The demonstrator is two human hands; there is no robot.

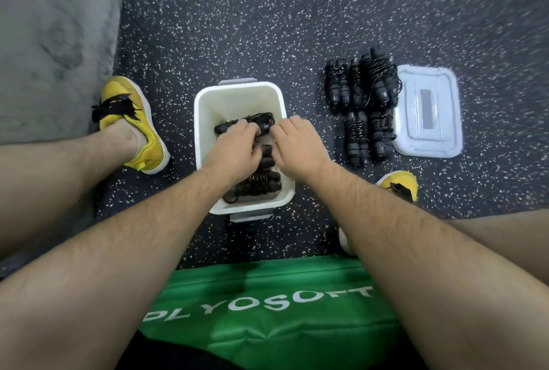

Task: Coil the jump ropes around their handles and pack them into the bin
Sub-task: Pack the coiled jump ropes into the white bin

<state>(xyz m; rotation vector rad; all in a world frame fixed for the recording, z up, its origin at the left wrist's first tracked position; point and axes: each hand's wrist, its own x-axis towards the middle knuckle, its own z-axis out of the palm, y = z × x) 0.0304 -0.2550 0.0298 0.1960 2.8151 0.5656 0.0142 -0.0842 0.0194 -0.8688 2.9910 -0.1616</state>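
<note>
Packing: left hand (236, 146) and right hand (298, 144), fingers curled, grip one coiled jump rope (261, 120) inside the white bin (205, 108), apparently seating it beside packed ropes (258, 185); remaining bundles (362, 96) lie near the lid (427, 111).

Both hands are down in the white bin (205, 108), which sits on the speckled floor (267, 28) between the feet. Left hand (234, 146) grips a coiled jump rope (263, 119) in the bin's far half. Right hand (297, 144) has its fingers curled at the same bundle's right end. More packed ropes (261, 185) lie in the near half, partly under the wrists. Right of the bin, wound ropes (362, 102) lie on the floor in two rows, right up against a clear lid (427, 111) lying flat. Left shoe (133, 120) and right shoe (398, 184) are yellow. Green padded box (267, 304) bottom centre, grey mat (44, 42) top-left.
</note>
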